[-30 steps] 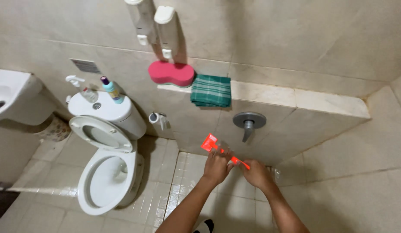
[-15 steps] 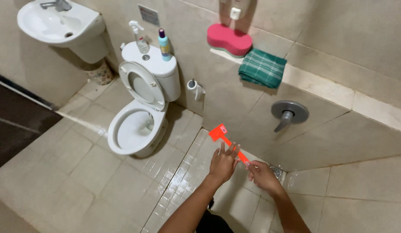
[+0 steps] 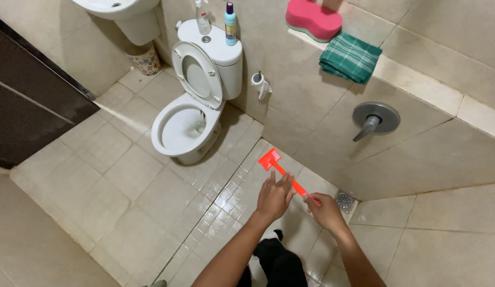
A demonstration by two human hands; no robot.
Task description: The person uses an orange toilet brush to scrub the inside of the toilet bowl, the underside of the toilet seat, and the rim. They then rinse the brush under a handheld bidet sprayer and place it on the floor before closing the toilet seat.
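Note:
My right hand (image 3: 325, 211) grips the handle end of a small orange scraper-like tool (image 3: 272, 161), its flat head pointing away toward the wall base. My left hand (image 3: 274, 195) is beside the tool's shaft, fingers spread and extended, touching or nearly touching it. Both hands hover over the small wet floor tiles (image 3: 226, 207) of the shower area, above my dark trouser leg.
A white toilet (image 3: 191, 114) with raised seat stands at the back, bottles on its tank. A floor drain (image 3: 344, 200) lies right of my hands. A wall valve (image 3: 374, 119), a green folded towel (image 3: 350, 57), a pink sponge (image 3: 313, 19), a sink (image 3: 122, 10).
The camera has tilted down and shifted, so the toilet and floor fill more of the view. My hands keep the same hold on the orange tool.

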